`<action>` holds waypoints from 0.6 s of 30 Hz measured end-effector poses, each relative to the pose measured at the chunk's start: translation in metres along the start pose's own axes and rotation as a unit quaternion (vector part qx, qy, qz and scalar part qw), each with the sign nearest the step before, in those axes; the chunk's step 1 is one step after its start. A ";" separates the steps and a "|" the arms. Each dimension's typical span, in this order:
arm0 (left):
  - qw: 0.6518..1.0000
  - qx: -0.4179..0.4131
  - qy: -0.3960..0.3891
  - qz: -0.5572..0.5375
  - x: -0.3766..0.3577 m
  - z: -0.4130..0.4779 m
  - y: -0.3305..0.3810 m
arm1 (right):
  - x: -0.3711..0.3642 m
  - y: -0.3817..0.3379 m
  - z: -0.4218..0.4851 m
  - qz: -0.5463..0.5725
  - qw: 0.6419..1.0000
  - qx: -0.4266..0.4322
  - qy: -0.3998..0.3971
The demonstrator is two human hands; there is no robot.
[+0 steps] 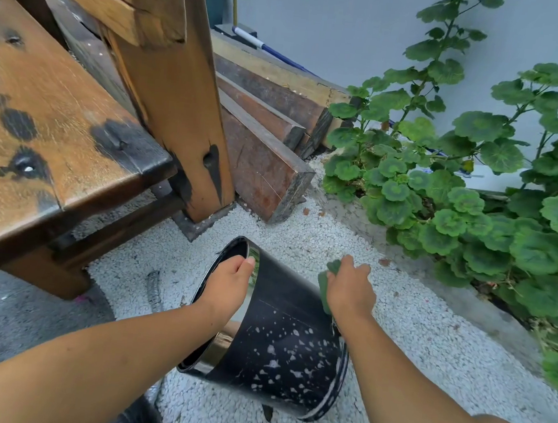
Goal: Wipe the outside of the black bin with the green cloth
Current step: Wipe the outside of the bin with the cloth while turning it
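The black bin [280, 333] lies tilted on its side over white gravel, its open mouth facing left and its base toward me at the lower right. White specks cover its lower wall. My left hand [229, 283] grips the shiny rim at the top of the mouth, fingers curled inside. My right hand [350, 286] holds the green cloth [326, 284] against the bin's upper right side; most of the cloth is hidden under the hand.
A heavy wooden bench [58, 131] with a thick post [185, 108] stands at left. Stacked timber beams [270, 143] lie behind the bin. Leafy green plants [474, 201] fill the right side behind a concrete kerb. White gravel [302, 233] surrounds the bin.
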State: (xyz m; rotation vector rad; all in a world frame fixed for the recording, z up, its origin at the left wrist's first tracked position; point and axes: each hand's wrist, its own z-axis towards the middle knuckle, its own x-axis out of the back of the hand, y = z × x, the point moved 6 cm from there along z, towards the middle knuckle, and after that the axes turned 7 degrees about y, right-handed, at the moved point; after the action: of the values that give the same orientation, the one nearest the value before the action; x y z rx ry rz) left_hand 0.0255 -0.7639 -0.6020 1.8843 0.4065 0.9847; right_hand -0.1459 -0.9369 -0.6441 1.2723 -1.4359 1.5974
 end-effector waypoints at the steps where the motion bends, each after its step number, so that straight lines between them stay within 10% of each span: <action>1: 1.000 0.008 0.002 -0.006 0.000 0.000 0.000 | 0.007 -0.008 -0.005 0.030 0.999 -0.001 0.015; 8: 1.000 0.021 0.003 -0.012 -0.011 0.008 0.009 | 0.028 -0.079 -0.080 0.191 0.980 0.038 0.036; 18: 0.998 0.038 0.037 0.046 0.003 0.036 -0.003 | -0.005 -0.086 -0.077 0.109 0.991 0.074 0.012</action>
State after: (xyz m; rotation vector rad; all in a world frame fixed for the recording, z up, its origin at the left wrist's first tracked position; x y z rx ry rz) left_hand 0.0550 -0.7818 -0.6113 1.9541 0.4090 1.1171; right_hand -0.0843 -0.8441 -0.6134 1.2072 -1.5072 1.8870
